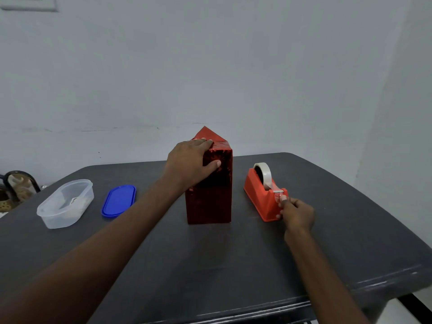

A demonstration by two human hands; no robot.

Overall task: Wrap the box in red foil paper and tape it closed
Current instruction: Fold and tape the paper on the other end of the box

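Both forearms are bare, with no sleeve, watch or ring showing. The left hand point(189, 162) enters from seven o'clock, the right hand point(295, 212) from five o'clock, nails short.

Box point(210, 195) between lid point(118, 201) and dispenser point(263, 196)
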